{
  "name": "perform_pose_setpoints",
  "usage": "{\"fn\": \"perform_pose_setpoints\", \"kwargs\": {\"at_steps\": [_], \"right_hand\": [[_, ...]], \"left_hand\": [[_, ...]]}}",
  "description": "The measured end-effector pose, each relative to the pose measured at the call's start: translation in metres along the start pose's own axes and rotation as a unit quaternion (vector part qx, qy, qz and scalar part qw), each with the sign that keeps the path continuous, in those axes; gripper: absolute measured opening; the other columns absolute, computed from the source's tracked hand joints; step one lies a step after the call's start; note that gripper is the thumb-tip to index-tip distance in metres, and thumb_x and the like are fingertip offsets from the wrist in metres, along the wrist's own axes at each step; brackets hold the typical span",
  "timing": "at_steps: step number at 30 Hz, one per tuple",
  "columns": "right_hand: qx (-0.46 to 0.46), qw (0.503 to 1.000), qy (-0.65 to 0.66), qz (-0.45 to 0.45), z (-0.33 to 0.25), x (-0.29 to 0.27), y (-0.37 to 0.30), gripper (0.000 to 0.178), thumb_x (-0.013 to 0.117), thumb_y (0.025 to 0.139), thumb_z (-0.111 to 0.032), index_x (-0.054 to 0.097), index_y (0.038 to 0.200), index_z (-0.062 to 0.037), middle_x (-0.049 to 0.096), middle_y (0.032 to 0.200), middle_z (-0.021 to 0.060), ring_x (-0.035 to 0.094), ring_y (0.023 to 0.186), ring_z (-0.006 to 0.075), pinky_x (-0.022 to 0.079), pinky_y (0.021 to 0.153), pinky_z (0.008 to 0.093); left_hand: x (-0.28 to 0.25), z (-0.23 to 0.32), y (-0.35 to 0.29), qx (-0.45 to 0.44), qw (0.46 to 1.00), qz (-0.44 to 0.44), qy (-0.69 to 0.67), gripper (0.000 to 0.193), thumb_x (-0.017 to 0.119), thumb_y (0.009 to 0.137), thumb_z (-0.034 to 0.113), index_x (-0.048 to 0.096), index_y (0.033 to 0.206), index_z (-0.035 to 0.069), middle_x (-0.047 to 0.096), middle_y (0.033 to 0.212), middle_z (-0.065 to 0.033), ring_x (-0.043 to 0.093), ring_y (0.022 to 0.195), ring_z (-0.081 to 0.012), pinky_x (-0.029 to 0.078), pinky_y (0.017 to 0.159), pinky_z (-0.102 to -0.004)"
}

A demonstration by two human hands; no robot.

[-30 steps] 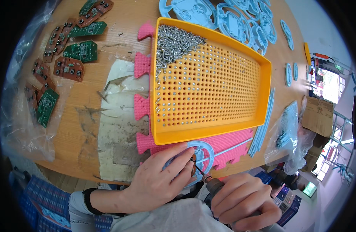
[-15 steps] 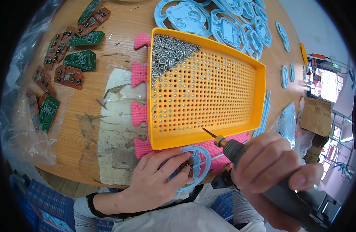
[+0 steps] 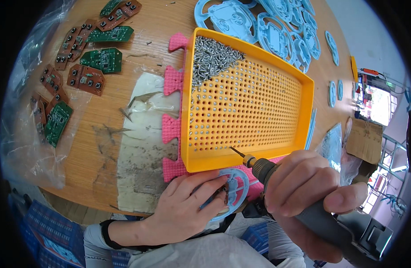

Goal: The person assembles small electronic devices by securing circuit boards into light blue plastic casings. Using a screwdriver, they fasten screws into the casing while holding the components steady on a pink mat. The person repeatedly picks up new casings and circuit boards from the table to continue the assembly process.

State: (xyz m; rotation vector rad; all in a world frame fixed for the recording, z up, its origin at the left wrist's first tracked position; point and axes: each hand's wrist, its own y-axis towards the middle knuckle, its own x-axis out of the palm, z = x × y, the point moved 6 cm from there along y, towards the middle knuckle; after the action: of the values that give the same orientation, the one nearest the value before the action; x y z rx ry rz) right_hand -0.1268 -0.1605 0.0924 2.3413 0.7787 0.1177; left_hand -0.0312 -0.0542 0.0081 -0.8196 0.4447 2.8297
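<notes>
My right hand (image 3: 306, 196) is wrapped round a dark electric screwdriver (image 3: 321, 221). Its thin bit (image 3: 237, 152) points at the near rows of holes in a yellow screw tray (image 3: 252, 111); whether the tip touches a screw I cannot tell. Loose silver screws (image 3: 212, 58) are heaped in the tray's far left corner, and single screws sit in some holes. At the table's near edge my left hand (image 3: 183, 205) grips a light blue wheel-shaped plastic part (image 3: 242, 190). Under those fingers part of a brown circuit board shows, mostly hidden.
Green and brown circuit boards (image 3: 86, 79) lie at the left beside clear plastic film (image 3: 40, 147). More blue plastic parts (image 3: 277, 38) are piled behind the tray. Pink foam mat (image 3: 173, 127) lies under the tray, next to a stained pale sheet (image 3: 141, 169). A cardboard box (image 3: 364, 140) stands at the right.
The whole view has shifted, so the tray and boards appear slightly to the right. The screwdriver bit has moved left relative to the tray, along its near rows. Both hands keep their holds.
</notes>
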Motion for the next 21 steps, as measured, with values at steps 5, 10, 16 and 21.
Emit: {"fn": "perform_pose_setpoints", "kwargs": {"at_steps": [5, 10, 16, 21], "right_hand": [[0.001, 0.999, 0.040, 0.013, 0.004, 0.001, -0.002, 0.041, 0.060, 0.086, -0.038, 0.042, 0.099, -0.0026, 0.056, 0.068, 0.0105, 0.056, 0.048, 0.0193, 0.048, 0.043, 0.0278], [0.020, 0.998, 0.060, 0.012, -0.001, 0.003, 0.000, 0.022, 0.058, 0.085, -0.012, 0.043, 0.092, 0.0026, 0.058, 0.070, 0.0183, 0.058, 0.051, 0.0276, 0.051, 0.046, 0.0369], [0.016, 0.996, 0.076, 0.044, -0.034, -0.005, 0.001, 0.030, 0.061, 0.086, -0.020, 0.042, 0.100, -0.0023, 0.059, 0.070, 0.0146, 0.059, 0.053, 0.0245, 0.050, 0.046, 0.0346], [0.043, 0.992, 0.114, 0.020, -0.071, 0.007, -0.006, 0.043, 0.061, 0.090, -0.046, 0.046, 0.101, -0.0065, 0.057, 0.060, 0.0051, 0.058, 0.048, 0.0144, 0.052, 0.047, 0.0249]], "left_hand": [[0.000, 0.000, -0.001, -0.001, 1.000, 0.002, 0.002, 0.028, 0.078, 0.066, 0.024, 0.068, 0.090, 0.013, 0.063, 0.111, -0.0002, 0.056, 0.103, -0.0233, 0.046, 0.082, -0.0375], [0.000, 0.000, 0.000, 0.007, 1.000, -0.017, -0.004, 0.022, 0.068, 0.075, 0.022, 0.063, 0.094, 0.012, 0.060, 0.114, -0.0027, 0.053, 0.111, -0.0208, 0.045, 0.085, -0.0343], [0.000, 0.001, 0.003, 0.008, 1.000, -0.009, -0.017, 0.026, 0.075, 0.068, 0.018, 0.066, 0.091, 0.010, 0.061, 0.110, -0.0026, 0.054, 0.104, -0.0251, 0.047, 0.083, -0.0358], [0.000, 0.000, 0.005, -0.006, 0.999, -0.021, -0.039, 0.030, 0.078, 0.065, 0.017, 0.068, 0.091, 0.008, 0.060, 0.110, -0.0040, 0.052, 0.102, -0.0287, 0.047, 0.084, -0.0366]]}}
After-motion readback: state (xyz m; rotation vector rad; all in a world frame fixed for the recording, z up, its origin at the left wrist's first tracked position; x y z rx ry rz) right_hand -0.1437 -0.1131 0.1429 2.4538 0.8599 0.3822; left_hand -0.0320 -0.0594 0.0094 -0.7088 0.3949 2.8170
